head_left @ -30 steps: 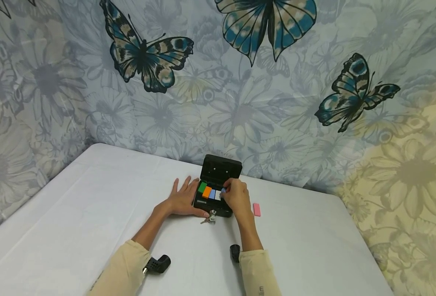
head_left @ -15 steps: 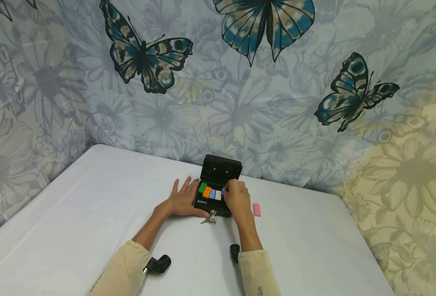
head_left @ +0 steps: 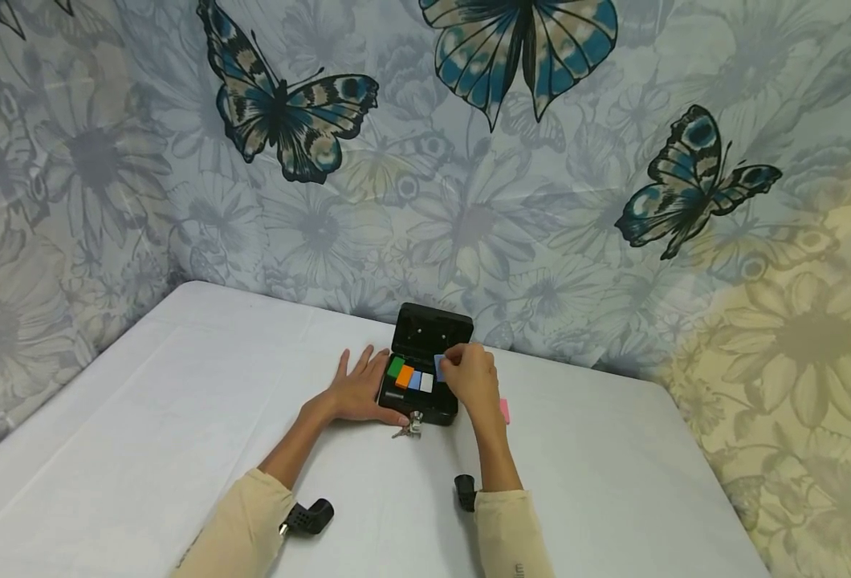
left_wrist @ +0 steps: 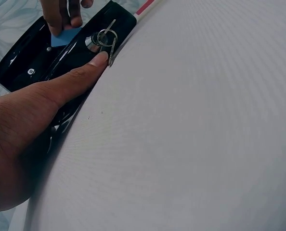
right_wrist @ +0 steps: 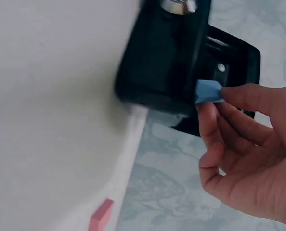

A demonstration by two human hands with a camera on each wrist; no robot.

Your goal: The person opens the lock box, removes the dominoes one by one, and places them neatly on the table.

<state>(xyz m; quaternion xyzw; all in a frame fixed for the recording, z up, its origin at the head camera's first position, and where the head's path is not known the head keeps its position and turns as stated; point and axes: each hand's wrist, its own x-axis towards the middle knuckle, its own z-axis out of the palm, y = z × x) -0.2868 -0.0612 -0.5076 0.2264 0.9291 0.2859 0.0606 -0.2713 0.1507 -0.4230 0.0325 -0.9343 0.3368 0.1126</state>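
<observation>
A black lockbox stands near the table's back edge with its lid raised. Inside it sit a green block, an orange block, a blue block and a white block. My right hand pinches another blue block between thumb and fingertips, above the box's right side. My left hand rests against the box's left side, fingers spread, its thumb along the front beside the lock. Keys on a ring hang from that lock.
A pink block lies on the white table to the right of the box, partly behind my right wrist. Black wrist devices show by both sleeves. A patterned cloth wall rises behind the table.
My right hand has lifted a little up and to the right with the blue block, which now shows more plainly. The white block is more exposed. My left hand has stayed put.
</observation>
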